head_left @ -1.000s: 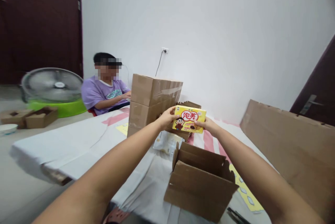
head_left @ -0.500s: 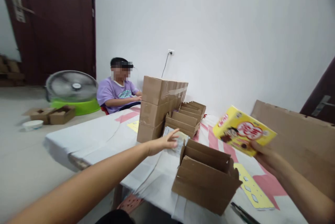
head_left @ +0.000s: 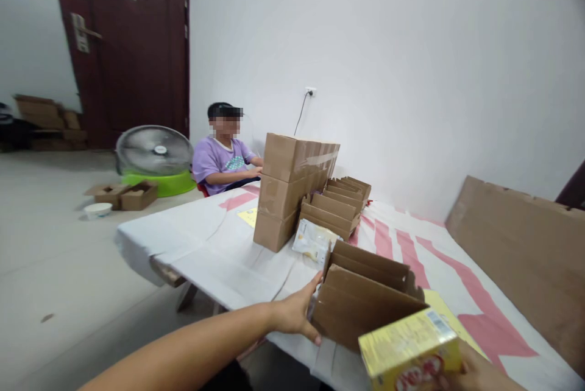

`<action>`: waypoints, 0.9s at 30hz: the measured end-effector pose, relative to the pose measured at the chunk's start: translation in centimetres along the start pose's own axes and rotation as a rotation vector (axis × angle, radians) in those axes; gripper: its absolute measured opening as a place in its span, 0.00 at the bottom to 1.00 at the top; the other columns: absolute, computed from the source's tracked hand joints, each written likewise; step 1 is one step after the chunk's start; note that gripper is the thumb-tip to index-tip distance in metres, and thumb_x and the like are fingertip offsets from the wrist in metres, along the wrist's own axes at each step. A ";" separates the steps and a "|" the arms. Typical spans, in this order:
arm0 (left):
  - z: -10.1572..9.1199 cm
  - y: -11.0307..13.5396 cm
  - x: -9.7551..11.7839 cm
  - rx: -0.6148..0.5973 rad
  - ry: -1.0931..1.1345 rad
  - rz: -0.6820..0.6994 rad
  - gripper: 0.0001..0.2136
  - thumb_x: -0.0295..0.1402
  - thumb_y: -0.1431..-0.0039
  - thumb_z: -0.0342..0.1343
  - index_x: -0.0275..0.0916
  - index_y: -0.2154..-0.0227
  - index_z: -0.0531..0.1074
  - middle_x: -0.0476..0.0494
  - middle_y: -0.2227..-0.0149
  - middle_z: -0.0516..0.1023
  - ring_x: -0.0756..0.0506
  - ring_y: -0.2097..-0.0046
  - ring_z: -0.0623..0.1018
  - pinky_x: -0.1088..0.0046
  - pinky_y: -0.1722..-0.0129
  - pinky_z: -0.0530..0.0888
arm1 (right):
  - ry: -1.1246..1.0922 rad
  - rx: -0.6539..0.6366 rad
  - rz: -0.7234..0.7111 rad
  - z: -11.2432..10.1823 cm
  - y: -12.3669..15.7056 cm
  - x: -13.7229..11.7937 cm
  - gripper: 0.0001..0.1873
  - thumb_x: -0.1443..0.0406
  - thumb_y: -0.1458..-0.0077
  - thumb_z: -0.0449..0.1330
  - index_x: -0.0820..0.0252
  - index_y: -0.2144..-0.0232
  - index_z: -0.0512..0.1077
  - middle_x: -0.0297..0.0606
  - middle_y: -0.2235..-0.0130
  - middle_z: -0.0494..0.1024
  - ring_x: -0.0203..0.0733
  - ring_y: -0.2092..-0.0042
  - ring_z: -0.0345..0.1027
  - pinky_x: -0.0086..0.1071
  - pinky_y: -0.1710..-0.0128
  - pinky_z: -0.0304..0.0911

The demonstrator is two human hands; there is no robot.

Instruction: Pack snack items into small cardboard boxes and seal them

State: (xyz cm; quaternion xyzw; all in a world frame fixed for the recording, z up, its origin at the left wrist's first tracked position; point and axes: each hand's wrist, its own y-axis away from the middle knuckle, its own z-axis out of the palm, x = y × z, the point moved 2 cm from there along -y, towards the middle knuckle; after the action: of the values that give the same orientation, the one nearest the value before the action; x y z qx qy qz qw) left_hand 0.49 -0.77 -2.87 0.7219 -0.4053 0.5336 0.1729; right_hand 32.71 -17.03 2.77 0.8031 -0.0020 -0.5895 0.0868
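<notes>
My right hand (head_left: 479,374) grips a yellow snack box (head_left: 409,348) at the bottom right, close to the camera; only part of the hand shows. My left hand (head_left: 299,312) rests with fingers spread against the left side of an open brown cardboard box (head_left: 365,296) on the white-and-pink covered table (head_left: 219,251). A white plastic packet (head_left: 312,239) lies just beyond that box.
A tall stack of taped cartons (head_left: 290,187) and a row of folded open boxes (head_left: 336,208) stand mid-table. A person in a purple shirt (head_left: 222,156) sits behind. A floor fan (head_left: 154,156), small boxes (head_left: 125,194) and a large cardboard sheet (head_left: 521,251) are around.
The yellow snack box came down from in front of me to the bottom right in my right hand. My left hand let go of it and moved to the open box's side.
</notes>
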 end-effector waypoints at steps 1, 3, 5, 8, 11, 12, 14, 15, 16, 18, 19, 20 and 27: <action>-0.1 0.1 -0.2 0.025 0.036 0.025 0.68 0.42 0.74 0.72 0.45 0.35 0.28 0.32 0.34 0.50 0.33 0.35 0.54 0.52 0.37 0.51 | -0.040 -0.009 -0.011 1.1 -1.0 -0.7 0.32 0.47 0.68 0.68 0.54 0.60 0.74 0.44 0.65 0.81 0.58 0.62 0.76 0.49 0.62 0.71; -0.9 0.4 -0.4 0.091 0.096 0.038 0.64 0.43 0.69 0.71 0.47 0.35 0.30 0.34 0.35 0.52 0.35 0.37 0.59 0.53 0.38 0.55 | -0.085 0.022 -0.083 2.9 -3.1 -2.3 0.32 0.48 0.68 0.69 0.56 0.59 0.73 0.45 0.62 0.80 0.59 0.59 0.75 0.52 0.57 0.69; -2.4 0.8 -0.6 0.143 0.130 0.018 0.61 0.42 0.67 0.70 0.48 0.35 0.32 0.34 0.35 0.52 0.36 0.39 0.63 0.53 0.40 0.59 | -0.109 0.062 -0.156 4.5 -5.2 -3.5 0.32 0.48 0.67 0.69 0.56 0.59 0.72 0.46 0.59 0.80 0.59 0.57 0.74 0.53 0.54 0.68; -5.4 1.4 -0.9 0.229 0.132 0.024 0.59 0.42 0.69 0.71 0.46 0.36 0.39 0.34 0.36 0.55 0.35 0.41 0.65 0.53 0.41 0.61 | -0.172 0.099 -0.241 7.3 -8.5 -3.9 0.35 0.48 0.64 0.69 0.57 0.55 0.69 0.47 0.55 0.78 0.60 0.54 0.72 0.54 0.54 0.68; -8.1 1.8 -1.5 0.356 0.126 0.025 0.54 0.44 0.70 0.71 0.41 0.39 0.49 0.34 0.42 0.66 0.35 0.42 0.66 0.53 0.42 0.62 | -0.207 0.144 -0.348 10.9 -11.6 -2.9 0.39 0.46 0.60 0.66 0.56 0.49 0.63 0.47 0.52 0.75 0.58 0.52 0.71 0.53 0.53 0.68; -8.7 1.9 -1.9 0.401 0.134 0.004 0.51 0.45 0.70 0.71 0.40 0.41 0.53 0.35 0.45 0.69 0.35 0.43 0.68 0.54 0.43 0.64 | -0.180 0.167 -0.391 12.1 -12.5 -2.4 0.41 0.45 0.58 0.65 0.55 0.46 0.59 0.47 0.50 0.74 0.58 0.50 0.69 0.54 0.52 0.67; -9.4 2.1 -2.7 0.490 0.144 -0.031 0.46 0.47 0.69 0.70 0.38 0.45 0.57 0.35 0.48 0.72 0.35 0.46 0.71 0.56 0.46 0.67 | -0.020 0.262 -0.499 14.1 -14.0 -1.2 0.42 0.45 0.55 0.62 0.56 0.44 0.55 0.49 0.45 0.68 0.59 0.44 0.63 0.55 0.47 0.62; -9.4 2.2 -3.1 0.539 0.127 -0.038 0.44 0.47 0.68 0.69 0.38 0.46 0.58 0.35 0.47 0.72 0.36 0.46 0.71 0.57 0.46 0.68 | 0.096 0.326 -0.554 14.9 -14.5 -0.6 0.42 0.45 0.55 0.61 0.57 0.44 0.54 0.51 0.42 0.64 0.60 0.41 0.58 0.56 0.44 0.57; -9.4 2.4 -3.4 0.588 0.089 -0.044 0.42 0.46 0.67 0.69 0.39 0.47 0.59 0.35 0.47 0.72 0.36 0.46 0.71 0.58 0.47 0.69 | 0.213 0.389 -0.603 15.5 -14.9 0.1 0.42 0.45 0.54 0.61 0.58 0.43 0.54 0.52 0.40 0.60 0.61 0.39 0.52 0.56 0.41 0.53; -9.0 2.9 -3.9 0.672 -0.034 -0.063 0.39 0.44 0.64 0.68 0.38 0.48 0.60 0.36 0.46 0.71 0.36 0.45 0.71 0.60 0.46 0.69 | 0.381 0.465 -0.663 16.1 -15.4 1.3 0.41 0.47 0.52 0.60 0.58 0.42 0.52 0.52 0.38 0.53 0.60 0.37 0.47 0.53 0.38 0.48; -8.9 3.1 -4.0 0.701 -0.100 -0.081 0.36 0.43 0.62 0.67 0.38 0.49 0.60 0.36 0.46 0.71 0.36 0.46 0.71 0.60 0.46 0.68 | 0.418 0.475 -0.675 16.3 -15.5 1.8 0.41 0.48 0.51 0.60 0.58 0.42 0.50 0.52 0.38 0.51 0.59 0.37 0.47 0.52 0.38 0.49; -8.7 3.3 -4.1 0.719 -0.154 -0.098 0.34 0.42 0.60 0.66 0.37 0.49 0.61 0.36 0.47 0.72 0.37 0.46 0.71 0.60 0.46 0.68 | 0.431 0.472 -0.678 16.3 -15.6 2.2 0.41 0.49 0.50 0.59 0.57 0.41 0.48 0.52 0.38 0.50 0.57 0.37 0.48 0.51 0.39 0.50; -8.2 3.5 -3.3 0.758 -0.166 -0.090 0.32 0.39 0.59 0.66 0.36 0.50 0.61 0.37 0.50 0.74 0.37 0.48 0.72 0.61 0.49 0.70 | 0.424 0.467 -0.709 16.2 -15.6 2.5 0.40 0.54 0.50 0.62 0.57 0.40 0.48 0.51 0.39 0.52 0.56 0.39 0.52 0.50 0.41 0.53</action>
State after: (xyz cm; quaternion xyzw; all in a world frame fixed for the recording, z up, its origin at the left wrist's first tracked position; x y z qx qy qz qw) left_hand -7.71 4.04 -3.42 0.7922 -0.1599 0.5774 -0.1163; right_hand 16.61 -4.15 -6.54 0.8549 0.1578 -0.3896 -0.3042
